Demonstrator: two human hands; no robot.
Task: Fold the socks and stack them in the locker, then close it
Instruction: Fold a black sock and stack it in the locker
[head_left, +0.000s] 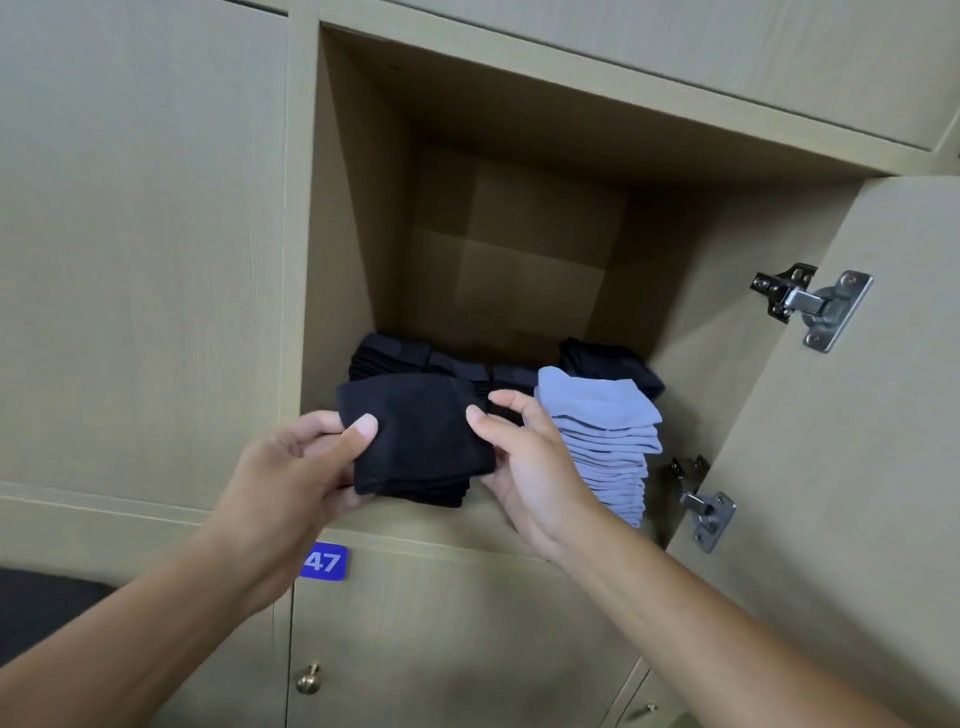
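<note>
Both hands meet at the front of the open locker (332, 218), each on one side of a folded black sock (415, 436). The left hand (291, 467) pinches the sock's left edge, its thumb lying flat on top of the fabric and its fingers curled underneath. The right hand (524, 467) holds the sock's right edge: the thumb tip presses on the upper right corner, the forefinger reaches out past it toward the back, and the remaining fingers are hidden under the cloth. The sock sits on top of a short black pile (441, 493) at the front lip of the locker floor, and whether it already rests on that pile or is held just above it cannot be told.

Just to the right, touching the right hand's knuckles, stands a taller stack of light blue socks (608, 441), neatly layered and leaning a little toward the right wall. Behind both piles lie more dark folded socks (415, 358) in a row along the back, with another dark bundle (608, 364) at the rear right.

The locker door (841, 415) stands swung open on the right, showing two metal hinges (810, 306). Below the opening, a blue number plate (324, 561) reads 47, partly covered by the left wrist, and a brass knob (309, 678) sits on the door beneath.
</note>
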